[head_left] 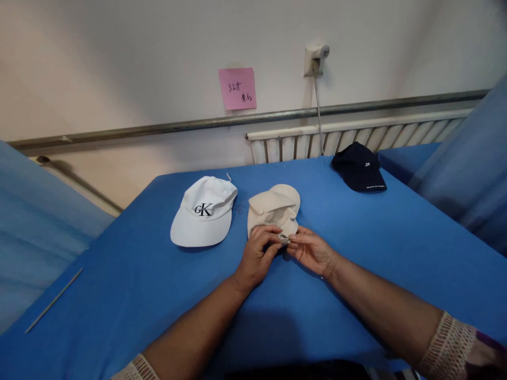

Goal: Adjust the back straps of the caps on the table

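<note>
Both hands are closed on the beige cap, at its near edge, with fingertips almost meeting there. The left hand pinches that edge between thumb and bent fingers, while the right hand, just beside it, grips a small bit of the same edge between thumb and fingertips — the exact piece is too small to make out. The cap lies on the blue table cover directly beyond the grip, its crown creased and partly folded, its rounded brim pointing away from the fingers. To the left of the grip and a little beyond it sits a white cap with dark letters on the front, its brim turned toward the person. Farther off, beyond the grip and to the right, a dark cap rests near the table's far edge. Well apart from the hands on the left, a thin stick lies slantwise. Past the caps, straight ahead of the grip, come a white radiator, a metal rail and, above the rail, a pink note — handwritten, on the wall.
</note>
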A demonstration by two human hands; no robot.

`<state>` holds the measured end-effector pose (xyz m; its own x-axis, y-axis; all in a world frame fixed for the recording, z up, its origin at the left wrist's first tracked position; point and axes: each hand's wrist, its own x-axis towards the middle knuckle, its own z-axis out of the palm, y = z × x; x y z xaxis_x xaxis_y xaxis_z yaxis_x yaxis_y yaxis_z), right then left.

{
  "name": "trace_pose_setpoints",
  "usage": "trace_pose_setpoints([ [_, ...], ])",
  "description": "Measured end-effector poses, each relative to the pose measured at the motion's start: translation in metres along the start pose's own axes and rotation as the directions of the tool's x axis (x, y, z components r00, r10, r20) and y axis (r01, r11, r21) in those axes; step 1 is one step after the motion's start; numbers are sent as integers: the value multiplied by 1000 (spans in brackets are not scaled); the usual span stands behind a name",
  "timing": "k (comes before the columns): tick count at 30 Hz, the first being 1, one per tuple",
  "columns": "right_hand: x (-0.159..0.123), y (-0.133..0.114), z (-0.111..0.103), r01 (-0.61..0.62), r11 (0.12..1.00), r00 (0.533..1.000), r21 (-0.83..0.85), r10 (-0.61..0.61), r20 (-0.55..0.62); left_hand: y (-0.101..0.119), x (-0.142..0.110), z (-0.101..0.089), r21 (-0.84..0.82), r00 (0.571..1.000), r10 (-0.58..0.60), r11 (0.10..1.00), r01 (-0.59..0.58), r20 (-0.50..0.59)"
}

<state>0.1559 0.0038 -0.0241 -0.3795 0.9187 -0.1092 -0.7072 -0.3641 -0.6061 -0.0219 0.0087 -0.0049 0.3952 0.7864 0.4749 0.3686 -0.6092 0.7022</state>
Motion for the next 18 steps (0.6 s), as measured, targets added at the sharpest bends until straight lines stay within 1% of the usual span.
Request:
trace_pose_setpoints([
  [4, -1, -1, 1, 20, 997, 999, -75, -17, 34, -6, 0, 1, -113, 993, -111, 988, 106, -37],
  [7, 0, 2, 2, 49, 988, 999, -148, -46, 17, -8, 0, 1, -155, 988, -154, 977, 148, -32],
  [9, 1, 4, 3, 53, 982, 998, -183, -59, -30, -9, 0, 1, -161, 985, -169, 973, 164, -20],
  [11, 2, 7, 4, 36, 982, 993, -184, -56, -106, -10, 1, 2, -160, 983, -181, 971, 177, -12],
  [15, 1, 12, 6, 25, 992, 963, -122, -56, -262, -12, 1, 4, -133, 981, -195, 972, 192, -7],
  [18, 0, 14, 8, 61, 990, 942, -127, -99, -320, -13, 1, 6, -129, 979, -200, 972, 195, -27],
])
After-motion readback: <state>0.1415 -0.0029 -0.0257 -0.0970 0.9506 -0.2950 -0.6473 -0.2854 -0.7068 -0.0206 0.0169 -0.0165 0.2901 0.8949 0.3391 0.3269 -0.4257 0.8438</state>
